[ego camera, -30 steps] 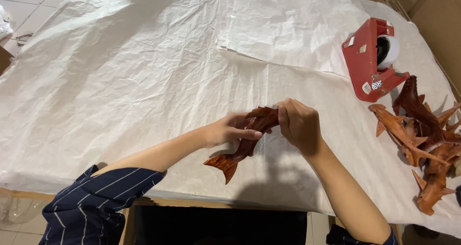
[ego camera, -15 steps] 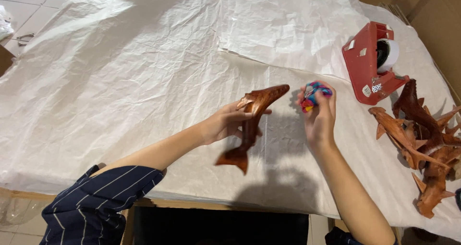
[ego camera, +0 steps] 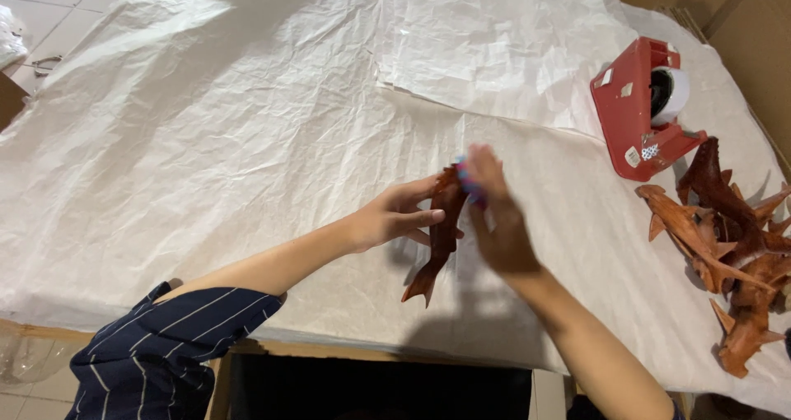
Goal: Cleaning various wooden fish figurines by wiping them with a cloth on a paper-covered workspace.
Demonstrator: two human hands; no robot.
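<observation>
Left hand (ego camera: 394,219) gripped a brown carved wooden fish figure (ego camera: 438,237), fingers closed round its upper body, tail hanging down, held just above the crumpled white paper sheet (ego camera: 206,140) covering the table. Right hand (ego camera: 494,222) was blurred, at the figure's top end; fingers pinched a small blue/pink object (ego camera: 466,175), kind not discernible. Far right: pile of similar brown wooden fish figures (ego camera: 725,239) lay near a red tape dispenser (ego camera: 638,107) w/ white roll.
</observation>
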